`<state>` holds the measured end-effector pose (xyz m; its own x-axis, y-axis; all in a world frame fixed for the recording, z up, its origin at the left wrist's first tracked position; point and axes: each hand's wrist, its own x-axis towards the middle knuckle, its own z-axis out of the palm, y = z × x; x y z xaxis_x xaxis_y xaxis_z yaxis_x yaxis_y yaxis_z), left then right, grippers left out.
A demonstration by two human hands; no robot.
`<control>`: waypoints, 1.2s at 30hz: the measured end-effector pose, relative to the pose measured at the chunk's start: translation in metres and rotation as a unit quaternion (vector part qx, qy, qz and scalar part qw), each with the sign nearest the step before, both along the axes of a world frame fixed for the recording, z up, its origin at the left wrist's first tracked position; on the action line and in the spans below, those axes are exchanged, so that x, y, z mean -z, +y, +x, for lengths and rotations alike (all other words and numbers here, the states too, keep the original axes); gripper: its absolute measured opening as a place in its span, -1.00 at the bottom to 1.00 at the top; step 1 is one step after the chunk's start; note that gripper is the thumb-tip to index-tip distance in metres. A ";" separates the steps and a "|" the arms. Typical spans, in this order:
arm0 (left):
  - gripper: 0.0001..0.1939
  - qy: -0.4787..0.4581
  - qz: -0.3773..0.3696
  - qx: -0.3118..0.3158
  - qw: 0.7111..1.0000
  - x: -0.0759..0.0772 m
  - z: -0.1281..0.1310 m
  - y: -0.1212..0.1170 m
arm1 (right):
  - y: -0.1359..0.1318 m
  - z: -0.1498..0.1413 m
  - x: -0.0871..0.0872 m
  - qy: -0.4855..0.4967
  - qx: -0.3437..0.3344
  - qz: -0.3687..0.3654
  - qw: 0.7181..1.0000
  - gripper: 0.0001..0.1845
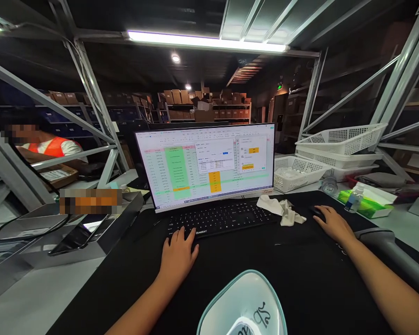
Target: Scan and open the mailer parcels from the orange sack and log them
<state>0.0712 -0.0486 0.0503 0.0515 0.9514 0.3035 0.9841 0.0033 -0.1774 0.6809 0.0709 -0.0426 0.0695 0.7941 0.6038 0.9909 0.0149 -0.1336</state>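
- While my left fingers [182,235] lie released at the flat black keyboard [223,217], my right fingers [325,211] grasp a rounded dark mouse [317,213].
- Between: crumpled white cloth [287,211].

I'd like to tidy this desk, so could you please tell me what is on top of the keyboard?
On the keyboard, a crumpled pale cloth lies over the right end, and the left hand overlaps the near left edge. Anything beneath them is hidden.
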 end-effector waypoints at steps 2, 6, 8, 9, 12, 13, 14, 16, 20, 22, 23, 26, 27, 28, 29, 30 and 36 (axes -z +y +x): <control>-0.49 0.000 0.002 0.002 1.000 0.000 0.000 0.000 | -0.001 0.000 -0.001 0.000 -0.002 0.000 1.000 -0.44; -0.48 0.001 0.006 0.005 1.000 0.001 0.000 0.000 | 0.000 0.000 -0.002 -0.001 -0.001 0.001 1.000 -0.45; -0.49 0.001 0.007 0.005 1.000 0.001 -0.001 0.000 | 0.000 0.000 -0.001 -0.002 0.001 0.001 1.000 -0.47; -0.49 0.000 0.006 0.005 1.000 0.001 -0.001 0.000 | 0.000 0.000 -0.001 -0.003 0.001 0.001 1.000 -0.48; -0.48 -0.007 0.002 0.006 1.000 0.001 -0.001 0.000 | 0.000 0.001 0.000 -0.005 0.000 -0.001 1.000 -0.46; -0.48 -0.009 0.000 0.006 1.000 0.001 -0.001 0.000 | 0.000 0.001 0.001 -0.005 -0.001 -0.001 1.000 -0.46; -0.48 -0.010 -0.001 0.006 1.000 0.001 -0.001 0.000 | 0.001 0.002 0.001 -0.004 -0.001 0.000 1.000 -0.45; -0.48 -0.009 -0.003 0.005 1.000 0.001 -0.001 0.000 | 0.002 0.003 0.002 -0.003 -0.001 0.002 1.000 -0.45; -0.48 -0.006 0.000 0.004 1.000 0.002 -0.001 -0.001 | 0.004 0.004 0.003 -0.003 -0.007 0.003 1.000 -0.44; -0.48 -0.007 0.000 0.004 1.000 0.002 -0.001 -0.001 | 0.004 0.004 0.003 -0.003 -0.008 0.004 1.000 -0.44; -0.48 -0.008 0.000 0.004 1.000 0.002 -0.001 -0.001 | 0.004 0.004 0.003 -0.002 -0.008 0.005 1.000 -0.45; -0.48 -0.011 0.002 0.007 1.000 0.002 -0.002 0.000 | 0.004 0.004 0.003 0.001 -0.007 0.008 1.000 -0.45; -0.48 -0.012 0.003 0.009 1.000 0.003 -0.002 0.000 | 0.004 0.003 0.003 0.002 -0.007 0.009 1.000 -0.45; -0.48 -0.013 0.004 0.009 1.000 0.003 -0.002 0.000 | 0.004 0.003 0.003 0.003 -0.008 0.009 1.000 -0.44; -0.48 -0.013 0.006 0.010 1.000 0.003 -0.002 0.000 | 0.004 0.003 0.003 0.004 -0.009 0.009 1.000 -0.44; -0.48 -0.013 0.007 0.011 1.000 0.003 -0.002 0.000 | 0.004 0.004 0.003 0.005 -0.009 0.010 1.000 -0.44; -0.48 -0.008 0.012 0.010 1.000 0.004 -0.002 0.000 | 0.005 0.005 0.004 0.013 -0.012 0.011 1.000 -0.45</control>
